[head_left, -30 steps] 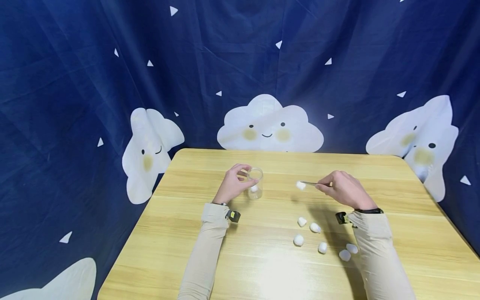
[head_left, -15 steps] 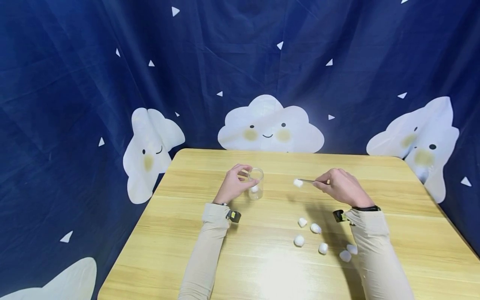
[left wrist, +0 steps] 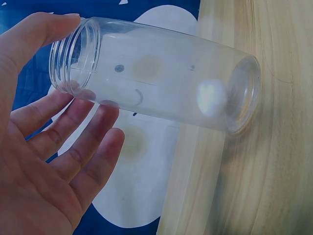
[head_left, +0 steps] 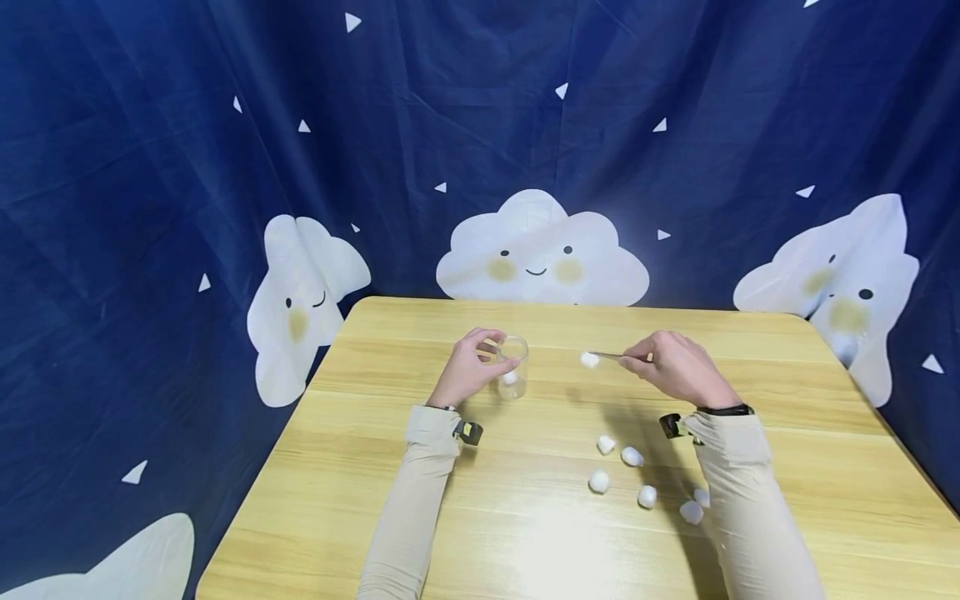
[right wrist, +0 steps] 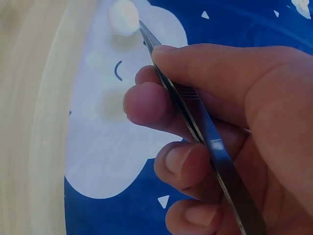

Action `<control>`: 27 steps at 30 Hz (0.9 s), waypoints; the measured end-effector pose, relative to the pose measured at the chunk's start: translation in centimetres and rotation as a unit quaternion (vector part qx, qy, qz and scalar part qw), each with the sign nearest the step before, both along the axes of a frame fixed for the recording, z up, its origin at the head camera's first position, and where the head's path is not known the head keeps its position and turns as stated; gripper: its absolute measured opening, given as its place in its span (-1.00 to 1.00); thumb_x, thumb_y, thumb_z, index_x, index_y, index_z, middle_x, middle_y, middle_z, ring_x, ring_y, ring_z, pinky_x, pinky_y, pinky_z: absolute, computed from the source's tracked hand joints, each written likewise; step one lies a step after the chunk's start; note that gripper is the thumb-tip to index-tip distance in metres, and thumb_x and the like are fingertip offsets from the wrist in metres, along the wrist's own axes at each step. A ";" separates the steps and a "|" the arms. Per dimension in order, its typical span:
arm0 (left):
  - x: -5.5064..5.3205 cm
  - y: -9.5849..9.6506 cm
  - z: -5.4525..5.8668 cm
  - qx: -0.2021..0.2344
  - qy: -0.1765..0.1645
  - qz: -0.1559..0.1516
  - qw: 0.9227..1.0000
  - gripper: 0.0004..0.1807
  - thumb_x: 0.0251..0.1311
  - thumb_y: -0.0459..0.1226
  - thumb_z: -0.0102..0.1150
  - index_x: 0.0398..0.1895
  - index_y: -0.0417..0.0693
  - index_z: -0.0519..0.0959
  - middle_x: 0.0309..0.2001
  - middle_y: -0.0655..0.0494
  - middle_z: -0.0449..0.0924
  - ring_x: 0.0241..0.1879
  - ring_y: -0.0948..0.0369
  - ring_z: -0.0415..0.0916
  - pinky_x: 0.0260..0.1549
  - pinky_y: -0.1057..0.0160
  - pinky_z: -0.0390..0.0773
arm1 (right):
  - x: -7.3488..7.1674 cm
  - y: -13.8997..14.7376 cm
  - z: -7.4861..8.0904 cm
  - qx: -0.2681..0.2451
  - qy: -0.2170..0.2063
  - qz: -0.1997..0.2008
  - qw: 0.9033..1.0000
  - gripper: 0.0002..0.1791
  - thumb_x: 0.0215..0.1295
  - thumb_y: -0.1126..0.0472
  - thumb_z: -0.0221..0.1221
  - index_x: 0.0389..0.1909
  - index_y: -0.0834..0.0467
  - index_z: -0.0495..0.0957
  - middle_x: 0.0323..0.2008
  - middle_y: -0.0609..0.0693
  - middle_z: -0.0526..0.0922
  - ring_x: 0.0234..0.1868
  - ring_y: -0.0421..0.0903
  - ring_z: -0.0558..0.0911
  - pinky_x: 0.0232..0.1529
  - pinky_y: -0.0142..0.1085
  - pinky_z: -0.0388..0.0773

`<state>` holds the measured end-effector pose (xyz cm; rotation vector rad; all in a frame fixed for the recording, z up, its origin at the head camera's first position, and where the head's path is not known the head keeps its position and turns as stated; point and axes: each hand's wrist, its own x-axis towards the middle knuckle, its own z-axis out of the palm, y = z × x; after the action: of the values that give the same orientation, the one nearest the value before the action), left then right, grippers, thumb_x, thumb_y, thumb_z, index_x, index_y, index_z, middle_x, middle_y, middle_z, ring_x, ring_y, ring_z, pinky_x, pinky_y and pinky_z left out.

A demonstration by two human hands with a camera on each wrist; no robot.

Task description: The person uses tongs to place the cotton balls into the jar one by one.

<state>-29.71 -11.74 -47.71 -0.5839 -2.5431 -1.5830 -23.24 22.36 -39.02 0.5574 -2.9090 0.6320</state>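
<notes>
My left hand [head_left: 467, 369] grips a clear plastic jar [left wrist: 156, 73] near its threaded, lidless mouth, thumb on one side and fingertips on the other. The jar stands upright on the table, and a white cotton ball [left wrist: 212, 98] lies inside near its bottom. In my right hand [head_left: 678, 367] are metal tweezers [right wrist: 203, 120], pinched between thumb and fingers. Their tips hold another cotton ball [right wrist: 123, 17] in the air, to the right of the jar and apart from it.
Several loose cotton balls, among them one nearer ball [head_left: 598, 482], lie on the wooden table [head_left: 337, 483] in front of my right hand. One is partly covered by the right sleeve [head_left: 757, 500]. A blue curtain [head_left: 480, 100] with white clouds hangs behind the table.
The right hand has moved left and slightly away from me, carrying the tweezers and cotton ball closer to the jar. My left hand and the jar have stayed in place.
</notes>
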 end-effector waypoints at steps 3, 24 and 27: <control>0.0 0.0 0.1 -0.002 -0.003 0.000 1.000 -0.46 0.12 -0.08 0.54 0.15 -0.02 0.62 0.12 0.07 0.63 0.01 0.13 0.66 0.06 0.10 0.71 | -0.2 -0.2 0.2 -0.001 -0.001 -0.001 1.000 -0.84 0.38 0.10 0.32 -0.17 0.01 0.85 -0.19 0.03 0.86 -0.30 -0.18 0.68 -0.37 -0.30 0.45; 0.0 -0.1 0.0 0.000 -0.002 -0.003 1.000 -0.44 0.12 -0.09 0.54 0.17 -0.05 0.61 0.13 0.06 0.63 0.03 0.12 0.65 0.06 0.14 0.70 | -1.5 -2.0 1.4 -0.004 0.005 0.010 1.000 -0.82 0.41 0.10 0.30 -0.16 0.04 0.84 -0.20 0.05 0.85 -0.58 -0.20 0.42 -0.54 -0.33 0.24; 0.0 -0.1 0.0 0.003 -0.003 -0.006 1.000 -0.44 0.12 -0.08 0.54 0.17 -0.04 0.61 0.14 0.06 0.63 0.03 0.12 0.64 0.07 0.13 0.70 | -1.7 -2.2 1.5 -0.007 0.005 0.013 1.000 -0.83 0.41 0.11 0.29 -0.16 0.03 0.84 -0.19 0.05 0.85 -0.64 -0.20 0.33 -0.55 -0.33 0.21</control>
<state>-29.71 -11.84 -47.66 -0.5944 -2.5431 -1.5988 -24.93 20.16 -37.52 0.5961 -2.8909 0.6493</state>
